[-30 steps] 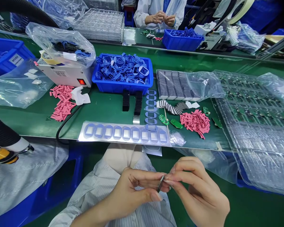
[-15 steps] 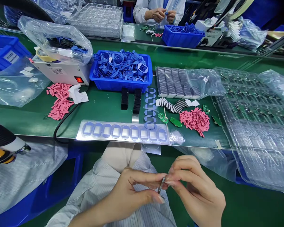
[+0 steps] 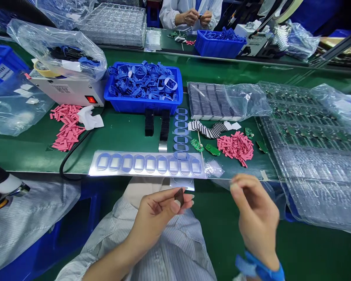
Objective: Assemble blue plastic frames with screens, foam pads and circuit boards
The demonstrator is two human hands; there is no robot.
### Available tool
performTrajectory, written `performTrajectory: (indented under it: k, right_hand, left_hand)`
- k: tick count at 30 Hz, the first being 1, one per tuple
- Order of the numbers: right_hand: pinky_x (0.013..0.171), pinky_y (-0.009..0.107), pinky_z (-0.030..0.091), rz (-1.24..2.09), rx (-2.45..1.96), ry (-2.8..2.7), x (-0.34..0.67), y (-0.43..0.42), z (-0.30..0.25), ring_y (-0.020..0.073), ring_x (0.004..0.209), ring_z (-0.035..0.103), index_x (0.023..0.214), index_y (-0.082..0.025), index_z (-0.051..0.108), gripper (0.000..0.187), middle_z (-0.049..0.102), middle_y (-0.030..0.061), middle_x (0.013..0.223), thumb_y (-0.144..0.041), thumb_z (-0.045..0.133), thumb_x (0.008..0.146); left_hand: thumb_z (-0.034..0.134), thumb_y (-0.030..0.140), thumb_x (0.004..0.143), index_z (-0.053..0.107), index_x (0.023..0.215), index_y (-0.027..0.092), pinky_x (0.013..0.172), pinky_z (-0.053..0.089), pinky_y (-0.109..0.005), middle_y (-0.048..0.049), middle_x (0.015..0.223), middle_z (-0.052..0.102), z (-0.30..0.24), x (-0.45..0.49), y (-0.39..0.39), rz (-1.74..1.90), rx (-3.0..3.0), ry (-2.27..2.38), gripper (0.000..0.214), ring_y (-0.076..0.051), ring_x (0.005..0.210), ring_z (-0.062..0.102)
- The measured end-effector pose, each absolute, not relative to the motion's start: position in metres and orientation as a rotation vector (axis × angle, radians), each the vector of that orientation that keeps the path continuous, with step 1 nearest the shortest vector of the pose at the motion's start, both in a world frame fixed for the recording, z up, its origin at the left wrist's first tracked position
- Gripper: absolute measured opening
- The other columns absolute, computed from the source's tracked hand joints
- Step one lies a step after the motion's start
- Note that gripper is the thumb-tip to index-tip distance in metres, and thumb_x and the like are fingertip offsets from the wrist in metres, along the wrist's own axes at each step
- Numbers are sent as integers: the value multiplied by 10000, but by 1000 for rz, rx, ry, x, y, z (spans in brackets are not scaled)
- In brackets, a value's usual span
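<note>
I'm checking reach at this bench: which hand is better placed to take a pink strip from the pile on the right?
The right hand looks better placed: it seems empty and sits just below the pink strips, while the left hand pinches a small dark piece.

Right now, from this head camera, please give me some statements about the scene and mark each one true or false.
The left hand pinches a small dark piece. True.
The right hand holds a green circuit board. False: no board shows in it.
The blue plastic crate is heaped with blue frames. True.
The pink strips lie inside that crate. False: they lie in loose piles on the green conveyor belt.
A blue strap circles the right wrist. True.
</note>
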State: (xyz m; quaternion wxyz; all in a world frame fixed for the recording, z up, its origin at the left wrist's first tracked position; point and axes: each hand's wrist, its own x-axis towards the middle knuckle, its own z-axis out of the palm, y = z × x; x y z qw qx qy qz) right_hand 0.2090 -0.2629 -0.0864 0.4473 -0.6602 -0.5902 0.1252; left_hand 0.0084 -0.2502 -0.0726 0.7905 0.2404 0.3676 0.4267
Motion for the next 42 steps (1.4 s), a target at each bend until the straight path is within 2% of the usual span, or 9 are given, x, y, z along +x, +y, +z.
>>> performTrajectory:
  k: [7,11,14,23,27,31,35,38,42]
  right_hand:
    - [803,413,416,-144,-1865,-1632,238,-224,-134,271,915,594,850,-169,614,153,669,114,899,-315,569,861]
    - [919,406,401,-174,-1755,-1881,230,-235,-133,246,1059,625,1055,-213,646,190,714,59,1083,-224,543,895]
    - [979,461,379,-198,-1687,-1987,227,-239,-127,265,1094,624,1032,-219,669,184,722,45,1083,-200,547,896]
    - [847,424,517,502,-1192,-1882,193,-252,-47,249,1001,637,1164,-251,622,333,701,75,1059,-342,645,845]
    - [785,394,544,489,-1103,-2040,189,-243,-40,224,895,666,1076,-239,657,327,732,51,951,-326,732,770]
    - [766,349,559,395,-1117,-2124,190,-231,-43,195,879,673,1050,-194,657,276,730,59,959,-323,692,808]
    - [718,323,570,418,-1042,-2088,202,-220,-55,189,819,685,1020,-209,679,248,740,57,920,-323,698,800]
    - [710,326,577,593,-1113,-1729,223,-206,-85,204,779,693,880,-242,736,181,746,47,840,-323,760,720]
    - [480,273,534,574,-1221,-1214,249,-185,-130,168,569,641,816,-224,740,162,739,74,796,-370,704,756]
  left_hand:
    - [786,305,702,755,964,316,786,582,-211,10,904,798,-61,2,-247,914,629,766,264,-150,828,745]
    - [756,130,716,703,1068,376,743,584,-203,40,906,796,-49,-4,-242,938,874,844,433,-131,787,740]
    - [757,79,698,634,1160,420,711,577,-195,64,927,791,-46,-8,-241,975,1080,884,588,-122,764,732]
    - [714,338,761,387,1408,301,775,587,-292,-34,1028,772,-48,-10,-233,869,1656,974,726,-200,830,734]
    - [618,298,851,342,1437,213,787,588,-347,-118,1072,752,-51,-10,-225,796,1998,939,653,-256,910,729]
    - [577,213,879,254,1469,248,778,594,-350,-109,1098,744,-58,-8,-220,783,2168,907,674,-259,942,720]
    - [655,355,806,114,1494,292,748,607,-400,-112,1121,734,-63,-8,-206,723,2207,947,878,-286,918,725]
    - [703,433,734,229,1474,305,873,559,-464,-135,1292,633,-55,-15,-184,625,2286,990,888,-322,1098,646]
    - [622,396,830,479,1345,249,921,528,-439,-122,1302,625,-29,-29,-142,492,2471,1167,554,-302,1154,607]
